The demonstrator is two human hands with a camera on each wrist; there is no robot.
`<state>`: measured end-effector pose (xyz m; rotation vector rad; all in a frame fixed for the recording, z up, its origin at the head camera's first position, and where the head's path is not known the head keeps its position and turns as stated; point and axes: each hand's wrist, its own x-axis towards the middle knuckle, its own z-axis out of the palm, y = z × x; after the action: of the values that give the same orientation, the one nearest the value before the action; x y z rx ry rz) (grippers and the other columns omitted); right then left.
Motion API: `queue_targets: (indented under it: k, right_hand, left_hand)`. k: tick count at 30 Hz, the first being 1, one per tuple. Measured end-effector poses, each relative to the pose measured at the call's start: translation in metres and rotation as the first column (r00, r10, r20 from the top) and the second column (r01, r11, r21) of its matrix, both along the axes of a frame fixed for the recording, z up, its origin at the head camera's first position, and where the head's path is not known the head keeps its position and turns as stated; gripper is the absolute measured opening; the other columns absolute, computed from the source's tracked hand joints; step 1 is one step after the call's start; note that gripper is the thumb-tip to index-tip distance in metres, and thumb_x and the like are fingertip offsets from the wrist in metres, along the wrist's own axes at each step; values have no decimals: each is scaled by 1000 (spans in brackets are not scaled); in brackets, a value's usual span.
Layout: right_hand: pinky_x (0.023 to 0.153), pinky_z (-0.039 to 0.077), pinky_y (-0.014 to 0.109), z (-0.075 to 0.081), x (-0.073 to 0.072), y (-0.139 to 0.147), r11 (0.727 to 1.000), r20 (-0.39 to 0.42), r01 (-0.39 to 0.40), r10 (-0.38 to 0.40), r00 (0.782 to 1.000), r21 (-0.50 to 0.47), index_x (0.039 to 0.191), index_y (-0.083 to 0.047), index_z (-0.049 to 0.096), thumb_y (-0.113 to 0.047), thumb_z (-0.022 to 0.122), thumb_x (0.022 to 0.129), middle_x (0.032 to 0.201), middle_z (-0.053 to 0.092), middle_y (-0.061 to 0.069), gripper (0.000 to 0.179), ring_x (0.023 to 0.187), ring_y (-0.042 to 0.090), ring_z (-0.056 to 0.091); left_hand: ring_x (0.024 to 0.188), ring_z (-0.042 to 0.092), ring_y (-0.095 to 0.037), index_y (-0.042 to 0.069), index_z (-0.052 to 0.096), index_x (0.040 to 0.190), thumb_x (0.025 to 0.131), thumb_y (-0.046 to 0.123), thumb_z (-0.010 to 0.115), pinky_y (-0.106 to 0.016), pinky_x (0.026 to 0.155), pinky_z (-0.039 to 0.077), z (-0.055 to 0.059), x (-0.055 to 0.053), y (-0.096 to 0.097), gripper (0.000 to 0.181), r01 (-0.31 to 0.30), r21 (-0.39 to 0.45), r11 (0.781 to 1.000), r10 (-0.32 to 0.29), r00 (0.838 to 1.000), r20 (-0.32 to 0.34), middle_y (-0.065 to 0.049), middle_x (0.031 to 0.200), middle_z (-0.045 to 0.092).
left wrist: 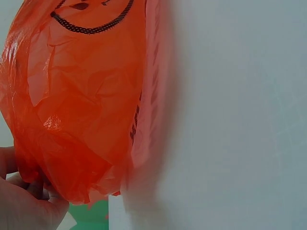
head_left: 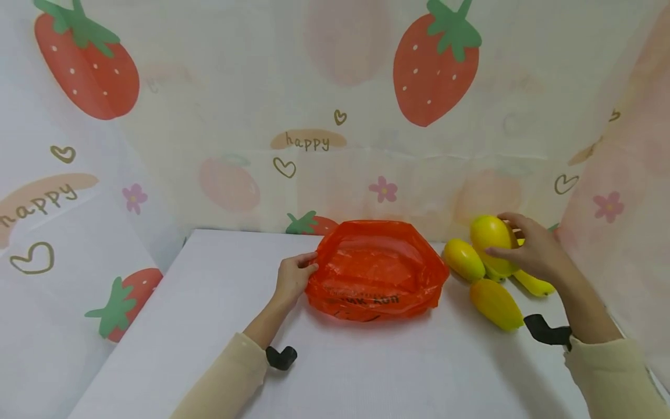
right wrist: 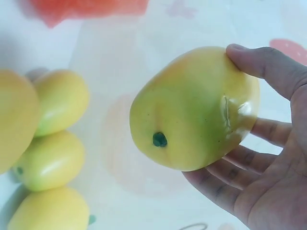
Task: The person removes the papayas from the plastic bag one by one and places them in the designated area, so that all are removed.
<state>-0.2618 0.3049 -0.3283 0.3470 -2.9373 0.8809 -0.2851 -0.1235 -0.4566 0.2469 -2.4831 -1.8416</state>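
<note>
An orange-red plastic bag (head_left: 374,267) stands puffed out on the white table, with dark print on its front. My left hand (head_left: 294,278) pinches the bag's left edge between thumb and fingers; the left wrist view shows the crumpled film (left wrist: 86,120) gathered at the fingertips. On the right, my right hand (head_left: 536,247) grips a smooth yellow-green mango (right wrist: 192,110) with a dark green stem spot. That mango is held above several other yellow fruits. Among them are an oval yellow fruit (head_left: 464,260), a longer orange-yellow fruit (head_left: 496,304) and a slim, banana-like one (head_left: 534,283).
The white table (head_left: 209,314) reaches back to a cloth wall (head_left: 235,105) printed with strawberries, hearts and flowers. Similar printed cloth encloses the left and right sides. The fruit group lies close to the bag's right side.
</note>
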Motion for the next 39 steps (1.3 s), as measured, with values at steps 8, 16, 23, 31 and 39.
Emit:
queue_targets:
  k: [8,16,23,31,39]
  right_hand:
    - [93,46,65,-17,6,23,996,15,84,-84,996,20,145,1,34,-44,69,88,135,45,31,81,117,50,44]
    - [90,46,67,-29,10,43,992,22,121,-122,992,35,145,5,32,-44,67,89,135,42,35,82,116,53,43]
    - [83,52,61,-42,15,61,988,14,151,-152,988,30,141,6,37,-42,68,89,130,45,35,77,110,51,45]
    - [82,54,59,-54,18,75,984,42,166,-169,985,64,140,11,35,-39,69,89,128,45,40,79,107,52,47]
    - [81,54,57,-67,19,85,976,117,185,-199,973,119,139,13,32,-44,67,89,125,43,44,83,102,52,48]
  left_hand:
    - [110,59,-27,7,65,128,96,9,59,-39,98,53,-2,2,1,33,-1,11,1000,1,1000,12,-14,129,64]
    - [109,59,-27,6,65,127,95,8,59,-39,98,54,-2,3,1,32,-1,17,1000,1,1000,3,-15,128,64]
    - [109,59,-27,6,65,127,95,7,59,-39,98,54,-2,2,1,32,-1,28,1000,1,1000,2,-15,128,64]
    - [110,59,-27,6,65,128,95,7,59,-39,98,53,-3,1,1,33,-5,18,1000,5,1000,7,-15,129,64]
    - [112,59,-28,8,64,129,96,7,58,-40,99,53,-4,2,1,33,-9,24,1000,8,1000,23,-15,130,63]
